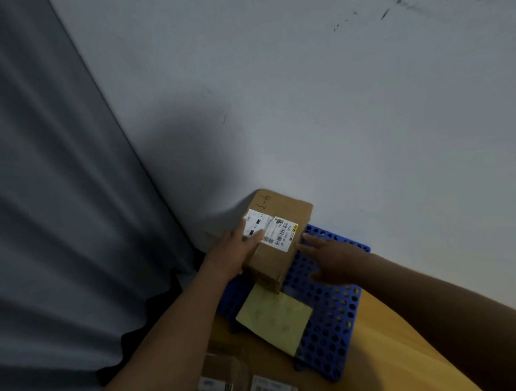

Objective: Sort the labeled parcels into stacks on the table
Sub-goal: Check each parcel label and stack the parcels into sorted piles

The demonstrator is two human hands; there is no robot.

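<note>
A brown cardboard parcel (275, 262) is held over the far left part of a blue perforated tray (334, 329), which lies on a yellow worktop (396, 364). Whether the parcel's underside rests on the tray cannot be told. A white printed label (270, 230) with barcodes is stuck on the parcel's top face, and a handwritten mark is seen beyond the label, too blurred to be read surely.

The parcel's left side is gripped by the left hand (237, 253), with the thumb laid across the label's edge. The right hand (327, 257) is spread above the tray's far right part, its fingers straight and pointed at the parcel's right edge; nothing is held by it, and contact with the parcel cannot be confirmed.

A pale yellow flat sheet (275, 318) lies on the near left part of the tray, its far corner just at the parcel's near end. More labelled parcels (223, 388) are seen on the worktop on the near side of the tray, dim and blurred. A grey curtain (49, 213) hangs left of the tray, and a white wall (335, 95) stands beyond it.
</note>
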